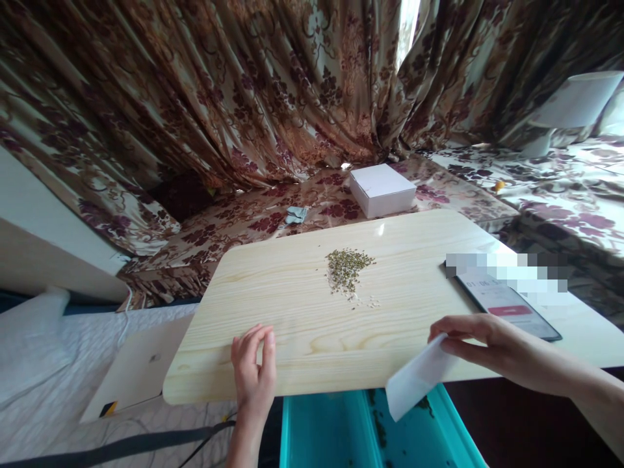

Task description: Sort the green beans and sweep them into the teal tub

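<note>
One white sheet [416, 380], pinched in the right hand [494, 341], tilts over the near edge of the counter [253, 286], seemingly a holding step whose next move wants a steady grip, while the left hand [253, 364], thumb apart, curls emptily leftward along that edge and greenish grains [345, 268] lie heaped mid-counter.

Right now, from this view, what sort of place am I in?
Probably a home, perhaps a bedroom or living room: patterned curtains hang behind the table, with a shaded lamp on one side and quilted white bedding on the other.
</note>
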The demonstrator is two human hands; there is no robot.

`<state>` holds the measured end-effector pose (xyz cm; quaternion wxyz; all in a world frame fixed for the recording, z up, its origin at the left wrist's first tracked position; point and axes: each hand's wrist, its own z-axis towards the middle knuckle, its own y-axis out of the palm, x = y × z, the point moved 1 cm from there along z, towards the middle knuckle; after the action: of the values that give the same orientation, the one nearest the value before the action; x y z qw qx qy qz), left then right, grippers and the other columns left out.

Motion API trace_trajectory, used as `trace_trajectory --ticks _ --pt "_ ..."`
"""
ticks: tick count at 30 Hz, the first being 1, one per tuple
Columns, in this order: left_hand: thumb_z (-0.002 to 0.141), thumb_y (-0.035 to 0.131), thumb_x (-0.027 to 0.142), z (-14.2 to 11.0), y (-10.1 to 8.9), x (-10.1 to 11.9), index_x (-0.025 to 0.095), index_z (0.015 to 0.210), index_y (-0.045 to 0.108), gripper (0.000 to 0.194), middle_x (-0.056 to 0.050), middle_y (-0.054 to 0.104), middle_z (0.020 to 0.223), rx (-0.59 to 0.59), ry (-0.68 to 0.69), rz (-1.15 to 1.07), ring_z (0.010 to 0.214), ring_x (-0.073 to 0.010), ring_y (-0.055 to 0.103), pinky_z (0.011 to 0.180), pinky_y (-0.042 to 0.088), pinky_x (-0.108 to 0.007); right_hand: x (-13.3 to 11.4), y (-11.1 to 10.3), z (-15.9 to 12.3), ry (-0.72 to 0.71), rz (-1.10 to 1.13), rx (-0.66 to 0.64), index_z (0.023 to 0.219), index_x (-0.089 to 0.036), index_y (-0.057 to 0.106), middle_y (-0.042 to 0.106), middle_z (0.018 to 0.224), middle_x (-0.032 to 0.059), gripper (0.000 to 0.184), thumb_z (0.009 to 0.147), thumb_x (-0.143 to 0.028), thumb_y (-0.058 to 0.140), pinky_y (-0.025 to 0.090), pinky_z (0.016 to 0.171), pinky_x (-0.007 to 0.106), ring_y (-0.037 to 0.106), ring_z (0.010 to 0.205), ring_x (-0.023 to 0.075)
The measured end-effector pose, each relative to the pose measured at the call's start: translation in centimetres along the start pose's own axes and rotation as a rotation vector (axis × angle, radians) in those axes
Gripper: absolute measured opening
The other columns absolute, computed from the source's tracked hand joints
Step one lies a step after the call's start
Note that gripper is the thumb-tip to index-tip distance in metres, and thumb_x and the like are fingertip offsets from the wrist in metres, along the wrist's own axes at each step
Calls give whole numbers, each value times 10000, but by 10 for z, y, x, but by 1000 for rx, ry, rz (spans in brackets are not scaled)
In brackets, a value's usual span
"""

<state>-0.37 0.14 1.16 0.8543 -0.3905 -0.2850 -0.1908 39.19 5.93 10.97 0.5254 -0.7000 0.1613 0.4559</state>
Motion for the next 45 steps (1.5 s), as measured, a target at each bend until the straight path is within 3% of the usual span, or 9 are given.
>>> trace_trajectory --ticks 6,8,11,16,22,29,37,42,45 --pt "975 496 445 0 1 -3 243 952 688 279 -60 733 999 3 4 5 1078 -252 643 1088 371 -473 5 2 4 20 120 474 936 -246 799 820 862 82 539 731 -734 698 655 707 335 783 804 277" --pt "977 495 446 0 0 -3 244 952 688 280 -59 736 998 3 8 6 1073 -250 644 1094 362 -475 6 7 14 22 169 561 929 -245 792 821 878 81 519 713 -712 726 658 761 374 785 827 284" --pt "977 497 443 0 0 -4 247 954 687 274 -58 740 998 7 16 5 1072 -250 646 1101 352 -476 5 16 30 18 195 589 910 -238 788 822 893 79 470 716 -664 746 652 794 401 786 838 287" --pt "979 504 421 0 1 -3 248 956 688 254 -56 740 997 17 29 -1 1073 -251 647 1100 352 -474 2 23 48 13 197 528 901 -219 779 824 871 80 449 744 -637 726 647 762 378 786 834 286" --pt "981 505 413 -1 0 -2 248 955 688 248 -52 739 987 18 41 -9 1062 -250 648 1066 386 -460 0 25 50 28 174 474 925 -207 767 824 905 97 411 779 -585 697 641 771 366 785 853 286" --pt "983 504 411 0 0 1 250 954 686 245 -53 734 991 20 43 -8 1063 -250 642 1054 395 -470 -5 22 52 58 167 411 934 -182 763 818 920 126 519 759 -663 681 637 776 366 778 864 291" --pt "980 505 421 1 0 1 250 939 688 253 -55 728 979 30 42 -14 1047 -248 634 1005 443 -450 -2 9 51 32 138 164 899 -177 766 798 872 108 640 746 -784 632 611 733 330 746 835 270" --pt "978 503 426 1 0 0 253 940 688 256 -52 728 986 21 37 -9 1056 -248 632 1005 449 -447 -6 -1 33 39 79 -29 898 -194 779 795 848 80 537 831 -699 610 597 724 305 743 800 247" --pt "978 498 437 1 0 -1 254 944 687 265 -52 730 995 9 22 -7 1069 -248 631 1013 448 -446 -2 -5 12 31 -12 -73 922 -226 806 807 879 67 442 866 -621 617 597 764 300 752 803 240"
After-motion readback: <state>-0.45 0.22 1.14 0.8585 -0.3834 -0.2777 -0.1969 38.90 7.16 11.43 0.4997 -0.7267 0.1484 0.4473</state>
